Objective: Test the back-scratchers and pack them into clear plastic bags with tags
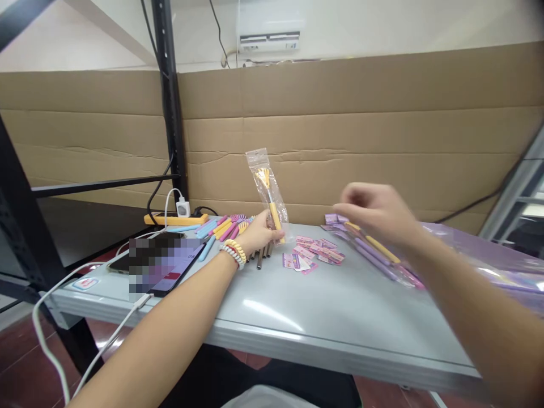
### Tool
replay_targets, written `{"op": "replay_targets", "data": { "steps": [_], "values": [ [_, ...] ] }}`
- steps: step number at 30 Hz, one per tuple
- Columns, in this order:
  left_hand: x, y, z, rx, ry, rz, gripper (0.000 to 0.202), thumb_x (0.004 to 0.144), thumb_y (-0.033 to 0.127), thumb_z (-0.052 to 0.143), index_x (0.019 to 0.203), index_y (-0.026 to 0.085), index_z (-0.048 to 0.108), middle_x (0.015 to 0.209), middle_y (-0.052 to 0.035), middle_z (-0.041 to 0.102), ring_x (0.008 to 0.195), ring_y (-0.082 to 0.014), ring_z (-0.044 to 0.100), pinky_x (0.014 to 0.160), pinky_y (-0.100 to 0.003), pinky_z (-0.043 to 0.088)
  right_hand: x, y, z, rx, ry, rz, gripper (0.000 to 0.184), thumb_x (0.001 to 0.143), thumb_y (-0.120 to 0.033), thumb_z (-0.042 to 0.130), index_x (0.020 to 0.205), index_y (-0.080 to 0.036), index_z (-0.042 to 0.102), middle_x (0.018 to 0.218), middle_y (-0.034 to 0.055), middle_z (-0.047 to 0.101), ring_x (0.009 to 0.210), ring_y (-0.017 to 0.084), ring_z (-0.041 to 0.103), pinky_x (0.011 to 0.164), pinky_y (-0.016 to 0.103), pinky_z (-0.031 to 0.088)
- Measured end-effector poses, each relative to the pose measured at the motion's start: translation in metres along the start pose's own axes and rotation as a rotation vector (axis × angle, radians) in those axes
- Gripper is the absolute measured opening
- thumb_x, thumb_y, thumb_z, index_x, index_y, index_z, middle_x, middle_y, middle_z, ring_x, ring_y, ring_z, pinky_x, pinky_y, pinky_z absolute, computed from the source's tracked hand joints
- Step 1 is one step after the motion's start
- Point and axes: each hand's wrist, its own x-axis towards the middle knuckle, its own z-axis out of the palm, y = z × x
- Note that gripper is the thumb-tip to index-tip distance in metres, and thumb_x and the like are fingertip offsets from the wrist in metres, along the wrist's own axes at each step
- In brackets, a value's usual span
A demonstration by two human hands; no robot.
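My left hand is closed on a clear zip bag above the table. Inside the bag is what looks like a back scratcher, with a yellow claw-like head, a metal shaft and a yellow handle. Under and beside this hand lie metal tubes and several blue, yellow and pink handles. My right hand, smeared by motion, hovers over a row of bagged purple and yellow pieces; what its fingers hold, if anything, cannot be made out. Small pink and purple printed cards are spread between the hands.
Two phones lie at the left, the nearer one plugged into a white cable. Behind them is a yellow power strip with a white charger. Purple plastic packaging covers the right side. Cardboard walls the table's back.
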Motion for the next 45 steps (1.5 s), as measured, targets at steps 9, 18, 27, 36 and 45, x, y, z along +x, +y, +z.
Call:
{"op": "replay_targets", "data": {
  "steps": [9, 18, 27, 36, 45],
  "values": [
    [-0.004, 0.008, 0.005, 0.053, -0.239, -0.053, 0.036, 0.058, 0.019, 0.078, 0.088, 0.011, 0.058, 0.07, -0.0008, 0.06, 0.064, -0.0124, 0.057, 0.062, -0.027, 0.047, 0.004, 0.06, 0.077, 0.276, -0.431, 0.067, 0.051, 0.068, -0.057, 0.065, 0.092, -0.013, 0.058, 0.075, 0.003, 0.058, 0.061, 0.012, 0.05, 0.053, 0.023, 0.038],
    [-0.002, -0.002, 0.007, 0.073, -0.419, -0.083, 0.034, 0.064, 0.024, 0.072, 0.093, 0.014, 0.057, 0.071, -0.001, 0.06, 0.064, -0.012, 0.058, 0.058, -0.025, 0.045, -0.01, 0.051, 0.089, 0.256, -0.484, 0.086, 0.036, 0.072, -0.049, 0.059, 0.067, -0.015, 0.049, 0.053, -0.0018, 0.049, 0.048, 0.009, 0.042, 0.046, 0.021, 0.031],
    [-0.004, 0.004, 0.007, 0.237, -0.346, -0.046, 0.033, 0.067, 0.028, 0.071, 0.094, 0.014, 0.057, 0.064, 0.0029, 0.053, 0.056, -0.0088, 0.048, 0.049, -0.02, 0.036, -0.012, 0.043, 0.087, -0.013, -0.459, -0.04, 0.04, 0.084, -0.045, 0.041, 0.058, -0.015, 0.046, 0.052, -0.0017, 0.046, 0.05, 0.009, 0.038, 0.049, 0.022, 0.026],
    [0.003, -0.003, 0.0, 0.512, 0.022, -0.024, 0.034, 0.072, 0.02, 0.06, 0.105, 0.012, 0.057, 0.088, -0.0071, 0.065, 0.075, -0.017, 0.059, 0.067, -0.028, 0.046, 0.002, 0.066, 0.046, -0.21, -0.358, 0.042, 0.043, 0.083, -0.048, 0.045, 0.055, -0.015, 0.044, 0.051, -0.0022, 0.041, 0.049, 0.008, 0.034, 0.049, 0.023, 0.023],
    [-0.005, 0.007, -0.005, 0.914, -0.064, 0.045, 0.038, 0.077, 0.019, 0.05, 0.114, 0.018, 0.06, 0.086, -0.0057, 0.069, 0.078, -0.0199, 0.061, 0.067, -0.027, 0.044, 0.001, 0.1, 0.003, -0.236, -0.067, 0.332, 0.025, 0.077, -0.039, 0.055, 0.067, -0.015, 0.053, 0.061, -0.0021, 0.049, 0.059, 0.01, 0.043, 0.055, 0.023, 0.03]
  ]
}}
